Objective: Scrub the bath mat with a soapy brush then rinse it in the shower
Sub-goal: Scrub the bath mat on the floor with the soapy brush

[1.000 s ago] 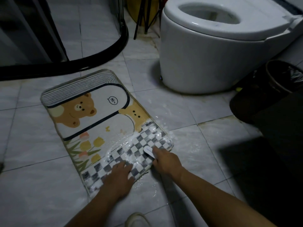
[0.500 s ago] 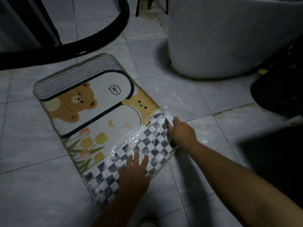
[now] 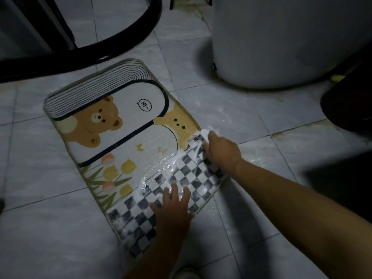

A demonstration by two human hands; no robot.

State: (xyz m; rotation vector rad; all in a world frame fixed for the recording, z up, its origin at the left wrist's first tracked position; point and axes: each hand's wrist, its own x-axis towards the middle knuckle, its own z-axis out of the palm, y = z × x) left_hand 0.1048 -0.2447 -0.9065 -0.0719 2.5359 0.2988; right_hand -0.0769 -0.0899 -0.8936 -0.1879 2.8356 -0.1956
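Note:
The bath mat (image 3: 120, 137), printed with two bears, tulips and a black-and-white checkered band, lies flat on the tiled floor. White foam covers its checkered end. My right hand (image 3: 222, 152) grips a white brush (image 3: 207, 132), only its tip showing, at the mat's right edge beside the smaller bear. My left hand (image 3: 173, 210) presses flat on the checkered band near the mat's near corner, fingers spread.
The white toilet base (image 3: 281, 47) stands at the upper right. A dark bin (image 3: 348, 105) sits at the right edge. The black curved shower threshold (image 3: 112, 43) runs along the upper left. Soap smears mark the floor tiles (image 3: 251, 117) right of the mat.
My right hand has moved the brush from the mat's near right corner up along the right edge toward the small bear. My left hand has stayed pressed on the checkered band.

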